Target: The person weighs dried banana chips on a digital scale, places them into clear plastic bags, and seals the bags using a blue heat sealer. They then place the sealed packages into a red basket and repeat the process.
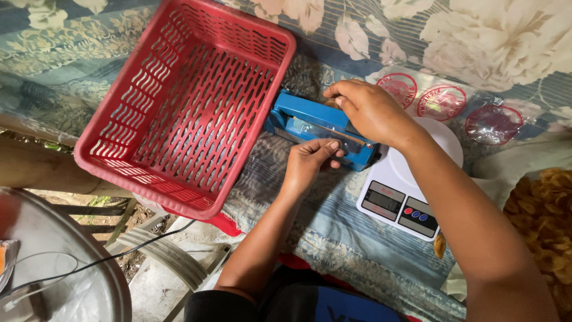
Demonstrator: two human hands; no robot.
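A blue bag-sealing machine [304, 116] lies on a flowered cloth, between a red basket and a white scale. My right hand [369, 110] rests on top of its arm, pressing on it near the right end. My left hand [313, 158] is at the machine's front edge, fingers pinched on something thin there; what it pinches is too small to tell.
An empty red slotted plastic basket [119, 156] sits at the left. A white digital kitchen scale [390, 203] stands right of the machine. Clear plastic bags with red round labels [444, 101] lie behind it. Golden chips [545, 217] pile at the right. A metal lid [83, 286] and a black cable [137, 250] are at lower left.
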